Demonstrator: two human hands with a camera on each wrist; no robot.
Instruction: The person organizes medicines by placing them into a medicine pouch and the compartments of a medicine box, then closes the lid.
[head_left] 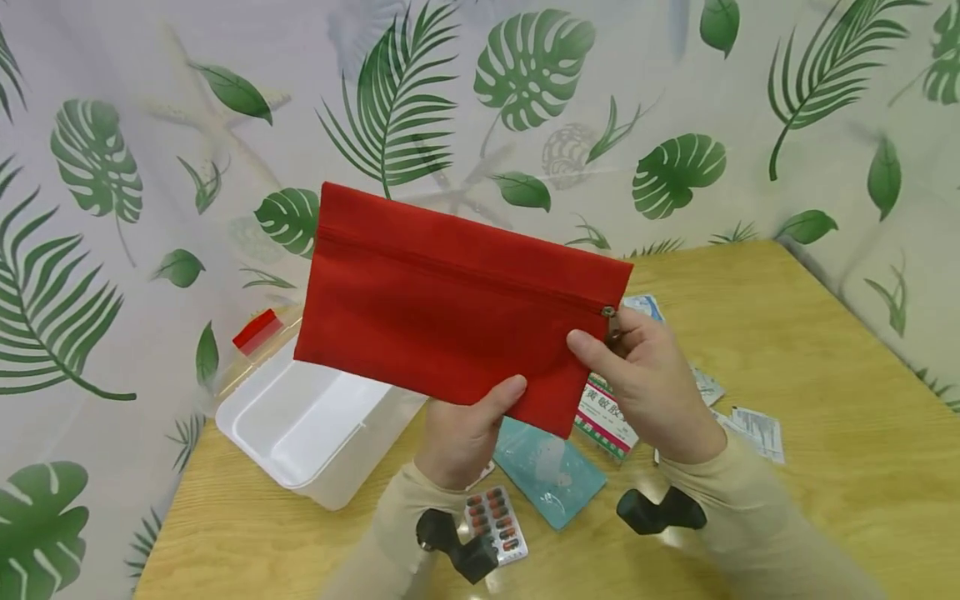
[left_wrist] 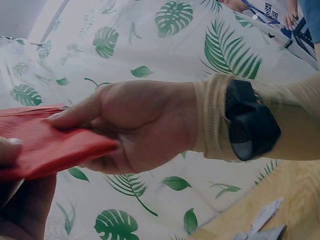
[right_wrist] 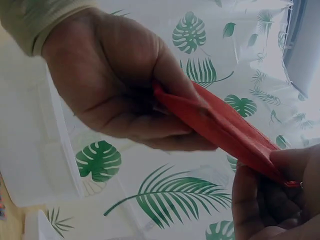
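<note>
A flat red fabric zip pouch (head_left: 450,308) is held up, tilted, above the table. My left hand (head_left: 461,437) grips its lower edge, thumb on the front and fingers behind. At the right end, my right hand (head_left: 652,383) pinches the pouch beside the metal zipper pull (head_left: 611,321), thumb on the front. The zipper runs along the upper part and looks closed in the head view. In the left wrist view my right hand (left_wrist: 145,120) is around the pouch's end. The right wrist view has my left hand (right_wrist: 120,85) holding the pouch's other side.
On the wooden table (head_left: 750,325) a white plastic bin (head_left: 300,417) stands at left. Below the pouch lie a capsule blister pack (head_left: 495,525), a teal packet (head_left: 551,471) and a medicine box (head_left: 607,417). Small white packets (head_left: 757,433) lie at right. A leaf-patterned curtain (head_left: 450,100) hangs behind.
</note>
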